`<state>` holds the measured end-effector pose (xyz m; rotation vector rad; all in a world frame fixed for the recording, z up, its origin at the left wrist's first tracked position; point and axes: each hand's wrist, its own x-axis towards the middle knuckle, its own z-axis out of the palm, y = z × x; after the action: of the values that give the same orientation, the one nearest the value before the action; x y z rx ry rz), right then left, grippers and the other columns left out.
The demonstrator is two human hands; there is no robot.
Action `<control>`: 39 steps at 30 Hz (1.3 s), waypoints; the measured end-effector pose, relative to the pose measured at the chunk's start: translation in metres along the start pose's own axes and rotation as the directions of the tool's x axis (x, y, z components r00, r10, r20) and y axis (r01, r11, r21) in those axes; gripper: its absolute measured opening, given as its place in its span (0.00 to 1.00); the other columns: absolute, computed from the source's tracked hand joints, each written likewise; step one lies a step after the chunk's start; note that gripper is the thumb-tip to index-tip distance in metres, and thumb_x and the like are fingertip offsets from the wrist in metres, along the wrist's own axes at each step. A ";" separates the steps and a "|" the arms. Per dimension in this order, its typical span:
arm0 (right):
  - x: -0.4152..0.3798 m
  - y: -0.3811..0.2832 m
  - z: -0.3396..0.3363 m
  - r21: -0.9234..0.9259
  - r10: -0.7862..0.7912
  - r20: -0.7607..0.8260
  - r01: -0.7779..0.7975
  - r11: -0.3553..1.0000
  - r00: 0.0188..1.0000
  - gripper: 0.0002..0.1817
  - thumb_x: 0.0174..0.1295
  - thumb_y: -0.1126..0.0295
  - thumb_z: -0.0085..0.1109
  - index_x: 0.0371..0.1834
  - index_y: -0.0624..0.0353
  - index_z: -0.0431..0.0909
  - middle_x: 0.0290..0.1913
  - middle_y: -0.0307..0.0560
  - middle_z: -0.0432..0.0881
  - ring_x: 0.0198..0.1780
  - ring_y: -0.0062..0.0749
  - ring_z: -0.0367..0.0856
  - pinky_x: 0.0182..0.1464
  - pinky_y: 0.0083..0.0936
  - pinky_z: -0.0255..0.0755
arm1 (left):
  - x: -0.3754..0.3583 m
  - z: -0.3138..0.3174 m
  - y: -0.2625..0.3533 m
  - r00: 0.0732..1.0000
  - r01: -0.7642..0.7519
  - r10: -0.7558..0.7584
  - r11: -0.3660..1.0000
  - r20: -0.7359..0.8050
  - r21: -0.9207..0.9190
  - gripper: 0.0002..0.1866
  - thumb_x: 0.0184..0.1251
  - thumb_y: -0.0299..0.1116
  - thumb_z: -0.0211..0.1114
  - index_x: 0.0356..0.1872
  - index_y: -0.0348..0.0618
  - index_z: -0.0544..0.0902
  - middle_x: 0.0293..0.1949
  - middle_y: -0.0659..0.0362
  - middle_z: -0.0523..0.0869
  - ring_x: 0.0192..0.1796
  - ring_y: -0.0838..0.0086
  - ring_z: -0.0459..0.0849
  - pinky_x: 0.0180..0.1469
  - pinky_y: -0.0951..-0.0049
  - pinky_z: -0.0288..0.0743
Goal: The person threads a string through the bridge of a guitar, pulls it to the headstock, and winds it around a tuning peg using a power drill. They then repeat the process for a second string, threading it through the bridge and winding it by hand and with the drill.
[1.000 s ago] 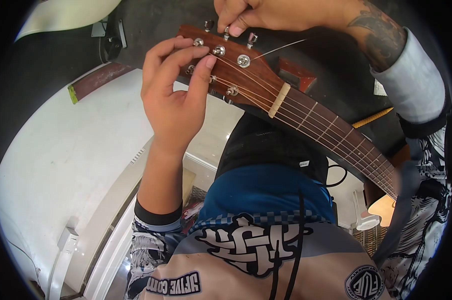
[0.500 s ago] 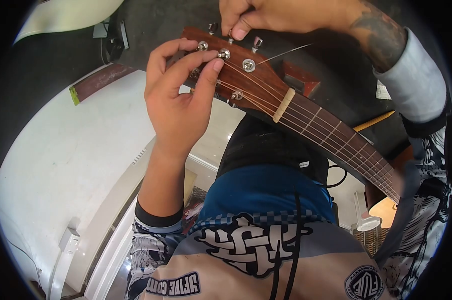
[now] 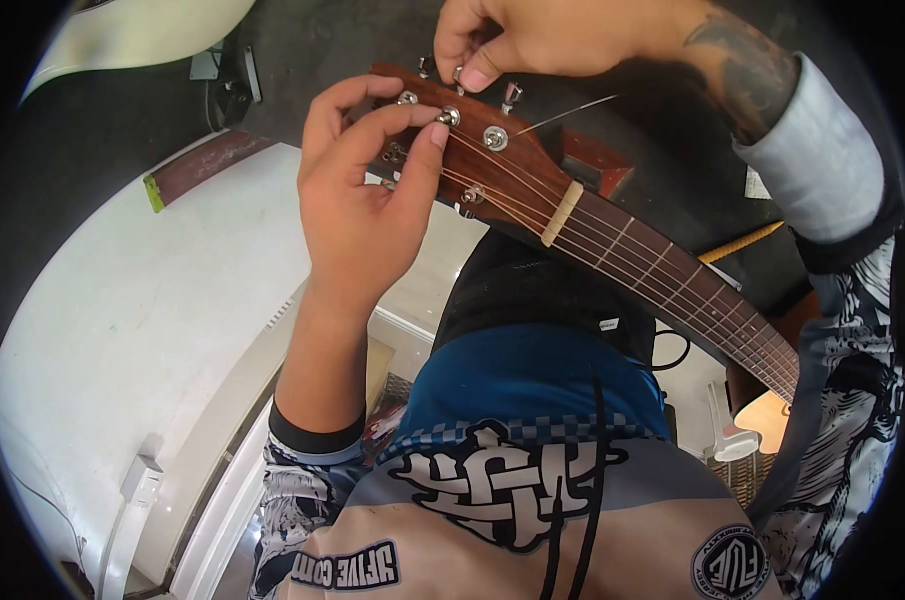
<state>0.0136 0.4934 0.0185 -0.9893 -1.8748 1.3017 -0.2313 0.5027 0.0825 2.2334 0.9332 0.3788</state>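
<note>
A guitar's brown wooden headstock point(image 3: 502, 165) lies across the upper middle of the head view, its neck point(image 3: 662, 265) sloping down to the right. My left hand point(image 3: 367, 200) is on the headstock, thumb and index finger pinched at a metal tuning post point(image 3: 450, 117). Whether a string is also between those fingertips is hard to see. At the headstock's upper edge, my right hand point(image 3: 512, 45) grips a tuning peg point(image 3: 459, 78) between thumb and finger. A loose string end point(image 3: 572, 113) sticks out from the neighbouring post point(image 3: 495, 138).
Under the headstock sits a reddish-brown block point(image 3: 594, 160) on the dark surface point(image 3: 312, 50). A yellow twisted rod point(image 3: 742, 243) lies beyond the neck. At left are a brown strip with a green end point(image 3: 207, 165) and a white panel point(image 3: 152, 300).
The right hand has shifted slightly with the tuning peg, which looks turned. The headstock has moved a little in view. Both hands keep their grips.
</note>
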 end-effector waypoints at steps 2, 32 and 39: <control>-0.006 0.003 0.001 -0.052 -0.164 -0.058 0.161 0.986 0.985 0.10 0.64 0.71 0.69 0.41 0.67 0.88 0.34 0.55 0.89 0.35 0.37 0.87 0.41 0.30 0.78 | 0.002 0.000 0.002 0.999 0.040 -0.039 0.998 0.016 -0.038 0.07 0.65 0.23 0.73 0.43 0.36 0.89 0.54 0.53 0.81 0.44 0.73 0.86 0.45 0.75 0.81; -0.277 -0.180 0.208 0.090 0.174 -0.983 -0.983 0.161 -0.061 0.20 0.66 0.67 0.68 0.61 0.57 0.82 0.59 0.55 0.83 0.62 0.52 0.79 0.65 0.42 0.72 | -0.024 0.027 0.008 0.609 -0.757 0.607 0.638 0.510 0.144 0.44 0.62 0.46 0.75 0.78 0.47 0.67 0.81 0.53 0.64 0.83 0.54 0.59 0.80 0.40 0.49; -0.406 -0.200 0.264 0.061 0.196 -0.978 -0.995 -0.081 -0.076 0.28 0.69 0.61 0.65 0.71 0.54 0.74 0.69 0.56 0.75 0.69 0.55 0.72 0.70 0.44 0.68 | -0.038 0.043 0.019 0.634 -0.755 0.603 0.617 0.484 0.221 0.45 0.66 0.43 0.73 0.80 0.38 0.62 0.81 0.48 0.61 0.84 0.52 0.56 0.80 0.39 0.45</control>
<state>-0.0430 -0.0223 0.0942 -3.0105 -0.6938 -0.1475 -0.2273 0.4455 0.0637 2.8744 -0.1391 0.0769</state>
